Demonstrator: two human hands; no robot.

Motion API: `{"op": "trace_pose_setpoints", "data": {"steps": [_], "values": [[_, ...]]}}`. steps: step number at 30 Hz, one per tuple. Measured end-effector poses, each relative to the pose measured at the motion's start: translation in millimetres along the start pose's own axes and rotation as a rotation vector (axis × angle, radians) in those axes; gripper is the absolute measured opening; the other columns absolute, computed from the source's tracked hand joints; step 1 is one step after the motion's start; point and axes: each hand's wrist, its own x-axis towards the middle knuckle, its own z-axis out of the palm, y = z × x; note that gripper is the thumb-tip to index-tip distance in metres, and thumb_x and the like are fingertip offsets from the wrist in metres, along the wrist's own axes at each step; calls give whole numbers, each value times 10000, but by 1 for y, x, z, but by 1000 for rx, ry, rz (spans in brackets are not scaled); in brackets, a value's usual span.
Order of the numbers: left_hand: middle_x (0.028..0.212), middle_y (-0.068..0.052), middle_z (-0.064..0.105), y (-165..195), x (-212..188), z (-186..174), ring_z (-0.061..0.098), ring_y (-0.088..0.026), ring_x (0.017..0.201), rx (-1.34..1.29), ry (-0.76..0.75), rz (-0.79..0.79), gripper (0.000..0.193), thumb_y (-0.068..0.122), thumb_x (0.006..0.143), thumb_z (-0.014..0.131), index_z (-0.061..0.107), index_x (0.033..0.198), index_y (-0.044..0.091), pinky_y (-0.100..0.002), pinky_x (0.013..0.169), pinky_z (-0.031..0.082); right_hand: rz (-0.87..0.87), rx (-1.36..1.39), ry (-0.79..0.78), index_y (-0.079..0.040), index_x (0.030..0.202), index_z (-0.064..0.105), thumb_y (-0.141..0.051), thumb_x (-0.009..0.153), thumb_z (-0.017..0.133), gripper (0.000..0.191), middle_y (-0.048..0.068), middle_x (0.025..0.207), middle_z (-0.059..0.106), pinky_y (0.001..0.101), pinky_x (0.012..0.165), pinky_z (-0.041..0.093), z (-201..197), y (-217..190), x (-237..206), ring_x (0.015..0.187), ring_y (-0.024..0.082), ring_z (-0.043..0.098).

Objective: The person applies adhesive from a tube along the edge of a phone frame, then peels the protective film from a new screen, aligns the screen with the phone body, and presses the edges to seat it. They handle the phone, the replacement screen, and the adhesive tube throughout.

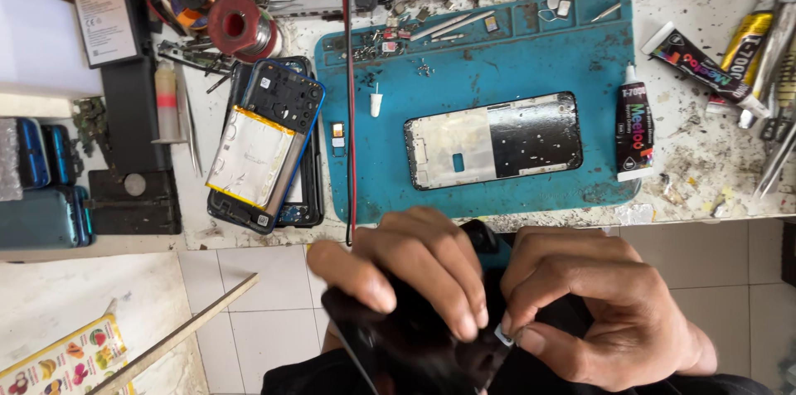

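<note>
left hand (406, 279) grips glossy black screen (414, 345) | right hand (597, 312) pinches its edge | below blue rubber mat (365, 138)

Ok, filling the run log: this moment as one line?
left hand grips dark phone panel | right hand pinches its edge | phone frame on blue mat

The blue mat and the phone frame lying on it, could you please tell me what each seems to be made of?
The blue mat looks like soft rubber or silicone: matte, stained, with moulded trays along its top edge. The phone frame appears to be metal, half bare silvery, half dark, though plastic parts cannot be ruled out.
</note>
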Motion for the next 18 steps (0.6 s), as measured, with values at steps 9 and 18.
{"op": "trace_pose_setpoints", "data": {"steps": [9, 18], "values": [[996, -259, 735, 23, 60, 17, 763, -399, 842, 110, -368, -402, 345, 178, 1098, 435, 648, 1001, -75, -482, 756, 656, -44, 34, -219, -31, 945, 716, -55, 874, 767, 91, 102, 904, 718, 360, 649, 554, -39, -9, 8, 781, 244, 708], [1101, -213, 750, 2, -9, -12, 772, -310, 1013, 346, -756, 3, 94, -77, 939, 681, 737, 990, -134, -354, 883, 694, -28, -33, -317, -42, 962, 720, -114, 918, 765, 97, 87, 901, 710, 347, 644, 557, -56, -12, 5, 812, 236, 702]]}}
